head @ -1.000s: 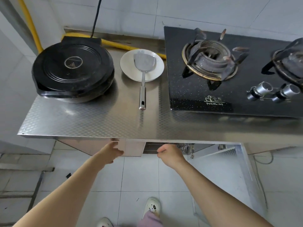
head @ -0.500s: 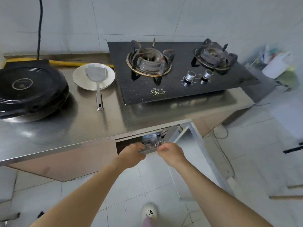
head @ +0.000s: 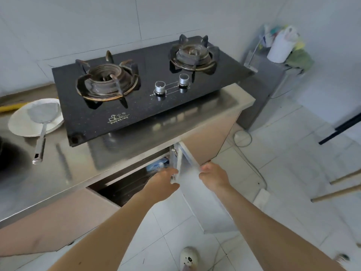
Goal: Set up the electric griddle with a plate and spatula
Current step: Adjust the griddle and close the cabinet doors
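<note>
A white plate (head: 17, 124) lies on the steel counter (head: 58, 182) at the left, with the metal spatula (head: 42, 137) resting blade-down on it and its handle pointing toward me. Only a dark sliver of the black electric griddle (head: 2, 149) shows at the left edge. Below the counter, an open cabinet door (head: 193, 200) stands edge-on between my hands. My left hand (head: 164, 182) grips its inner side. The fingers of my right hand (head: 214, 178) curl over its top outer edge.
A black two-burner gas stove (head: 146, 94) fills the counter's middle and right. A blue and white packet (head: 158, 165) sits inside the dark cabinet opening. A low grey unit with a white bottle (head: 279, 47) stands at the far right. Wooden poles (head: 336, 190) lie on the tiled floor.
The view has swung right, so the griddle has slid almost out of frame. Both hands have stayed at the cabinet door, which now stands further open with one hand on each side.
</note>
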The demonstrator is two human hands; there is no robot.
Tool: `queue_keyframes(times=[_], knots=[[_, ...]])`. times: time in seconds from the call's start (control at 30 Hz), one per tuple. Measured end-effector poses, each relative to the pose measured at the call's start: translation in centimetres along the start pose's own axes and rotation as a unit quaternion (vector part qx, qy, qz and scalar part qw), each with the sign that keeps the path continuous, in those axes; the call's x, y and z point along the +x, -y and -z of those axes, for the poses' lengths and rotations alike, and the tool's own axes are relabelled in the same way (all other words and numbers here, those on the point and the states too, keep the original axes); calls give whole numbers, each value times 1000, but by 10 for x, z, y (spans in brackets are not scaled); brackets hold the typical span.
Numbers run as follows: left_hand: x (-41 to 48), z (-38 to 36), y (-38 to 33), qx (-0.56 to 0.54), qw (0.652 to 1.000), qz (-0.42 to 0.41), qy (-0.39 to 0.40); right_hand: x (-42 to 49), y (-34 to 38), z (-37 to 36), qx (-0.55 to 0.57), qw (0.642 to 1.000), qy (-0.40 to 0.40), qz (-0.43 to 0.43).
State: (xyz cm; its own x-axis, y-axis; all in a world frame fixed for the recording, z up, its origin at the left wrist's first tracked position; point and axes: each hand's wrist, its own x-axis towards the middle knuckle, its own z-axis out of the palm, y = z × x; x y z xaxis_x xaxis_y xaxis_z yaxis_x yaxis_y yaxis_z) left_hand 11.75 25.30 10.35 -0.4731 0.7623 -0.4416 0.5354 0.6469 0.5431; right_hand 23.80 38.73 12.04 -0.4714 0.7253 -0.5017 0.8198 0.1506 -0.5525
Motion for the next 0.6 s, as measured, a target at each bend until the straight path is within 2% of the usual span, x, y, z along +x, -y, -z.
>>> queue_keyframes(times=[0.2,0.3,0.43,0.6], knots=[[34,-26,-19,11,999,11,37,36,-39,12,-30,995,71,-56],[38,-29,-17,0,1000,23,18,48,-43,0,-14,992,107,-60],[39,-24,-4,10,999,40,10,57,-33,-21,-75,990,113,-47],[31,-10,19,-30,996,77,-19,64,-14,-32,-149,978,137,-51]])
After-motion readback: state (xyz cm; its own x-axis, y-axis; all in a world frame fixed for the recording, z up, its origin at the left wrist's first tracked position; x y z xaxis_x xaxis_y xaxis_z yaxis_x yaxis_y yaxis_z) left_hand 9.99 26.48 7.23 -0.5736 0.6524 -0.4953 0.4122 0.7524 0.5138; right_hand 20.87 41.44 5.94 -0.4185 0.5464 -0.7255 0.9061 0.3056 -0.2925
